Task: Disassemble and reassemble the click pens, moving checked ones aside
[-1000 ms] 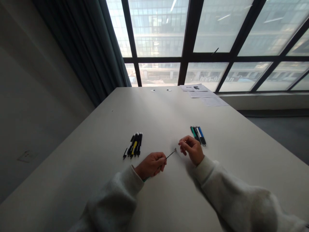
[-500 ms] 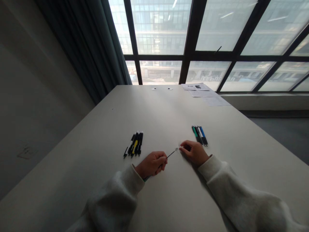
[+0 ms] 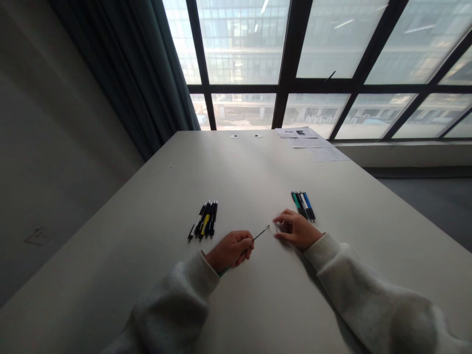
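Note:
My left hand (image 3: 232, 248) is closed around a thin dark rod that looks like a pen refill (image 3: 261, 232), pointing up and to the right. A small pale piece (image 3: 268, 227), possibly a spring, sits at its far tip. A bit of green shows under my left wrist; what it belongs to is hidden. My right hand (image 3: 295, 229) is just right of that tip, apart from it, thumb and fingers parted with nothing visible between them. Beyond it lies a row of pens (image 3: 303, 205) with green, white and blue parts. Left of my left hand lie several black pens (image 3: 204, 220), one with a yellow grip.
The white table (image 3: 221, 172) reaches to the window (image 3: 243, 44). Printed papers (image 3: 309, 140) lie at its far right corner, near two small round fittings. A dark curtain (image 3: 147, 73) hangs at the left.
My right thumb and fingers have spread apart near the refill's tip. My left hand keeps its hold almost unmoved. The view has shifted slightly.

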A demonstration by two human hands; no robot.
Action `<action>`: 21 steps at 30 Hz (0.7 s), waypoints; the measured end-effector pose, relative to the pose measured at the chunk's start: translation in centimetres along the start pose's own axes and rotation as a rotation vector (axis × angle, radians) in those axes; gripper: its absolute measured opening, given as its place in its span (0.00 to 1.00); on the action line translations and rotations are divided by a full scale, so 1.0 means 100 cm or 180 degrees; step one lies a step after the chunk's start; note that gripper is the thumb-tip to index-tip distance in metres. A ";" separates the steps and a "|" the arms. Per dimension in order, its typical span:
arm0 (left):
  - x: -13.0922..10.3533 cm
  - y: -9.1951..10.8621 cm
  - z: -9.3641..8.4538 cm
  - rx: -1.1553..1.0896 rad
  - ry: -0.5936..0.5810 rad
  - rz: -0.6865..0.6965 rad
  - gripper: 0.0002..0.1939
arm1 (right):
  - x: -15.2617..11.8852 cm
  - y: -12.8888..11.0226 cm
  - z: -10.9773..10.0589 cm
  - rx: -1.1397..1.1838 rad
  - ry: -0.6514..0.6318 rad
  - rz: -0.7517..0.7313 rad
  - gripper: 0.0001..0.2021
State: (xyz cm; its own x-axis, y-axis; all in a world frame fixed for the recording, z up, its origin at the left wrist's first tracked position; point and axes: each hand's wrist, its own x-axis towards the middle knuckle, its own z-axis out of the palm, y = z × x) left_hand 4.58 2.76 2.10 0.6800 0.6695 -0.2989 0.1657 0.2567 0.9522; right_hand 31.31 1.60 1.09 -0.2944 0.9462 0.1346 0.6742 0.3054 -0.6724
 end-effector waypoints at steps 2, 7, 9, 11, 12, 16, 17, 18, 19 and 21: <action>0.000 0.000 0.000 0.0002 -0.0005 0.0005 0.13 | 0.000 -0.001 0.000 -0.0065 0.0005 -0.0008 0.17; -0.002 0.001 0.000 0.0018 -0.0003 -0.0002 0.13 | 0.001 -0.002 -0.001 -0.0132 0.0001 0.0005 0.17; -0.002 0.001 0.000 0.0021 0.0002 -0.0006 0.13 | 0.001 -0.002 -0.001 -0.0145 0.0009 -0.0004 0.15; -0.003 0.001 0.001 0.0018 0.0008 -0.0009 0.13 | 0.001 -0.003 -0.001 -0.0150 0.0012 -0.0030 0.13; -0.003 0.002 0.001 0.0014 0.0010 -0.0009 0.13 | 0.001 -0.003 0.000 -0.0151 0.0015 -0.0045 0.12; -0.003 0.001 0.001 0.0005 0.0010 -0.0015 0.14 | 0.000 -0.005 0.004 -0.0156 0.0024 -0.0096 0.09; -0.003 0.001 0.001 0.0006 0.0010 -0.0017 0.14 | -0.001 -0.005 0.005 -0.0158 0.0026 -0.0106 0.09; -0.003 0.001 0.001 0.0007 0.0010 -0.0018 0.14 | -0.001 -0.005 0.006 -0.0159 0.0030 -0.0114 0.09; -0.003 0.001 0.001 0.0008 0.0011 -0.0019 0.14 | -0.001 -0.005 0.007 -0.0159 0.0036 -0.0122 0.09; -0.003 0.001 0.001 0.0009 0.0012 -0.0021 0.14 | -0.002 -0.006 0.009 -0.0157 0.0052 -0.0133 0.09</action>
State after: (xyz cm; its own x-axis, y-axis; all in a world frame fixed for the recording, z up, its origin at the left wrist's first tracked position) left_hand 4.46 2.49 2.33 0.6762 0.6704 -0.3054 0.1722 0.2592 0.9503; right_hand 30.35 1.16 0.81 -0.3122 0.9340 0.1738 0.6942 0.3492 -0.6293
